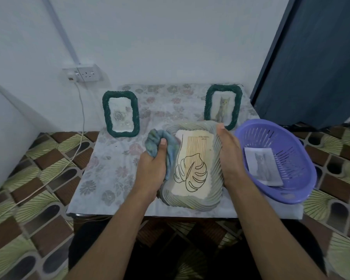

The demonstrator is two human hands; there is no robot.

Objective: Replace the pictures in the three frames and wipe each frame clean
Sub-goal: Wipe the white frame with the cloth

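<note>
One grey rope-rimmed frame (190, 204) shows a line-drawn leaf (191, 173) on yellow stripes.

two bare forearms (113, 229) lead to a bare left hand (153, 166) and bare right hand (229, 156), thumbnails (163, 141) trimmed short. dark clothing (85, 249) shows over the lap, low in view.

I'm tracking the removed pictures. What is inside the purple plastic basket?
One loose paper print of a grey cat lies inside the purple slotted plastic basket. Anything beneath the print is covered, so further sheets cannot be ruled out.
</note>
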